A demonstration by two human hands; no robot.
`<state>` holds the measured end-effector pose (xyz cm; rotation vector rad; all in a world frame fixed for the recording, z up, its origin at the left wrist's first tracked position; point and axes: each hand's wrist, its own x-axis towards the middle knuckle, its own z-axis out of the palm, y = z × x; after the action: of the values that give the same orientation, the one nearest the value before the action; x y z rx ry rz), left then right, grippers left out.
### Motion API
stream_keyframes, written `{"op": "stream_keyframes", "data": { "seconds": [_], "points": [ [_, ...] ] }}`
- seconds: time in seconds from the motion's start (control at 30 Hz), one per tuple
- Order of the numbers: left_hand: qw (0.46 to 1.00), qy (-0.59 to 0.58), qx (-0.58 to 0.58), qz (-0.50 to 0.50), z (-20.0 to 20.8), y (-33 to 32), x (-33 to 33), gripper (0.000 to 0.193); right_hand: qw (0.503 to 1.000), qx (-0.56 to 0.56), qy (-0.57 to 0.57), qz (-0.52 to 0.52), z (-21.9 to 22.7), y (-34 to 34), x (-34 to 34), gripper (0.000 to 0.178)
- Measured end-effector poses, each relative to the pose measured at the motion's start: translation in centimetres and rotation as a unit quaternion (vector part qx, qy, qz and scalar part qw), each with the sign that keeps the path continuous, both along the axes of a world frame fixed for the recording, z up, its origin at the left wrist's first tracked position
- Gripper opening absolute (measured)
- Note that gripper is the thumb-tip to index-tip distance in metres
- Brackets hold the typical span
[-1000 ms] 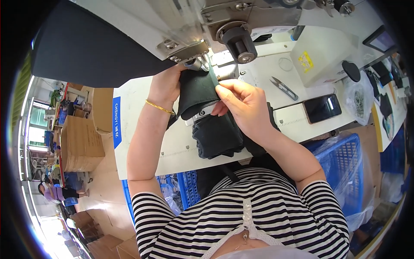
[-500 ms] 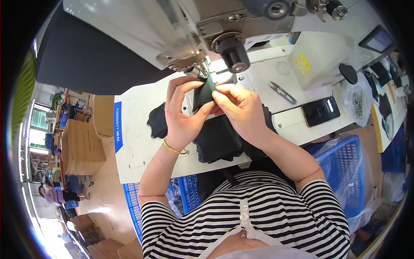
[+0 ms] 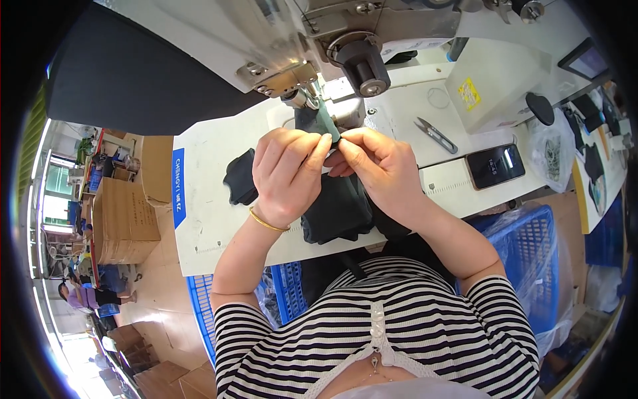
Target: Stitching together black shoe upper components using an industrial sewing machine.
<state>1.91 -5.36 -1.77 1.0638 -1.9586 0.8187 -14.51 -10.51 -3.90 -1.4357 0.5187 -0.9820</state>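
Note:
A dark green-black fabric piece (image 3: 323,122) runs from under the sewing machine's presser foot (image 3: 308,98) toward me. My left hand (image 3: 290,171) pinches its near edge between thumb and fingers. Right beside it, my right hand (image 3: 377,166) grips the same edge, fingertips close to the left ones. Below both hands lies a stack of dark cut fabric pieces (image 3: 337,211) at the table's near edge. Another small dark fabric pile (image 3: 240,178) sits left of my left hand. The fingers partly hide the fabric's near end.
On the white sewing table (image 3: 212,226), thread snips (image 3: 436,135) and a phone (image 3: 495,166) lie to the right. The machine head (image 3: 362,66) overhangs the far side. Blue plastic baskets (image 3: 525,266) stand below the near edge. Cardboard boxes (image 3: 125,223) and another person (image 3: 86,296) are at far left.
Both hands have drawn nearer to me and closer together at the fabric's near edge. My left fingers, spread around the fabric before, now pinch it. More of the fabric by the presser foot shows.

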Motion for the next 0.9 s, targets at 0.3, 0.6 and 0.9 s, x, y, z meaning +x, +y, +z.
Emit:
{"op": "stream_keyframes", "data": {
  "seconds": [0.3,0.6,0.9],
  "points": [
    [0.998,-0.062,-0.003,-0.004,-0.1,0.2,0.2,0.027,1.000,-0.001,-0.012,0.014,0.0,-0.2,0.0,0.022],
    [0.999,-0.048,0.002,0.002,-0.6,0.8,0.1,0.031,0.999,-0.001,0.050,-0.012,0.5,-0.6,0.3,0.018],
    [0.998,-0.058,-0.015,0.031,-1.0,0.7,0.4,0.028,0.999,0.039,0.020,-0.008,0.7,-0.2,0.5,0.017]
  ]
}}
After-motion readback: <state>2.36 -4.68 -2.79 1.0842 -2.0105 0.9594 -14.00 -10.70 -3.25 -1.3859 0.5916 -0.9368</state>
